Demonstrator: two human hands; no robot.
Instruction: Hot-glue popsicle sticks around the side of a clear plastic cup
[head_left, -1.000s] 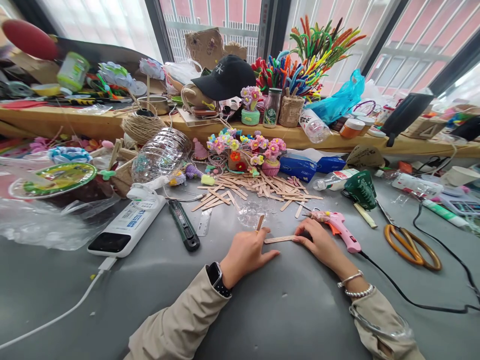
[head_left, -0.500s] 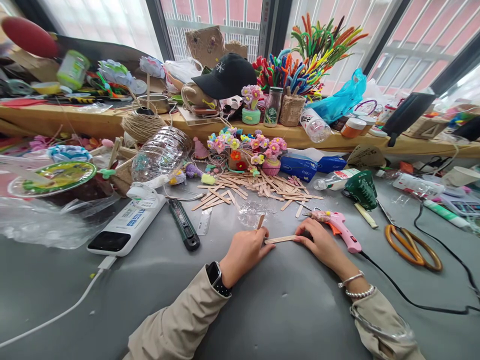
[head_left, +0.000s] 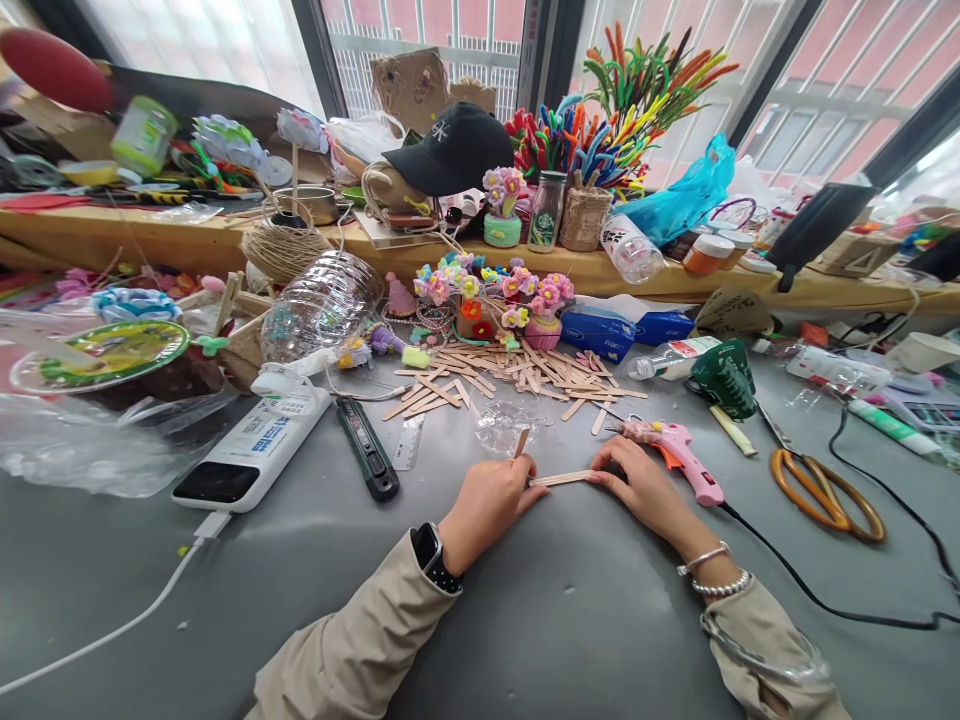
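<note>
- Your left hand (head_left: 489,506) is curled nearly closed, a single wooden stick (head_left: 520,442) poking up from its fingers, its thumb at the near end of the flat sticks (head_left: 564,478).
- Your right hand (head_left: 643,488) is arched, thumb and fingertips drawn together on the other end; how firmly they press, you can't tell from here.
- Those flat sticks lie directly between your hands, long axis running from left fingertips to right, tipped slightly away from you at the right; neither hand is nearer.
- Just beyond your right knuckles sits the pink glue gun (head_left: 697,473).
- Ahead of both hands spreads the stick pile (head_left: 517,372); left of your left hand lies the cutter (head_left: 367,450).
</note>
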